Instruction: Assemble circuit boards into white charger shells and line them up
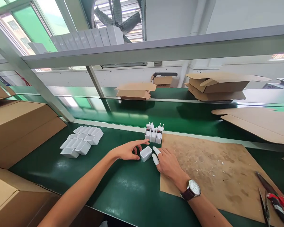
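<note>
A small white open-topped plastic case [146, 153] sits on the green bench between my two hands. My left hand [127, 150] is at its left side, thumb close to the wall, index finger stretched out behind it and the other fingers loosely curled. At its right side is my right hand [168, 162], with white finger cots on two fingertips and the fingers apart. Neither hand grips the case; whether a fingertip touches it I cannot tell. Just behind stand several white cases [153, 135] in a row, with white plug pieces and small parts in them.
Empty white cases [82, 142] are grouped at left. A stained cardboard sheet [203, 170] lies at right, bearing pliers [265, 206] and a red-handled tool [278, 200]. Cardboard boxes [21, 126] line the left edge. Flattened cartons [217, 86] rest behind, beneath a metal shelf beam [156, 52].
</note>
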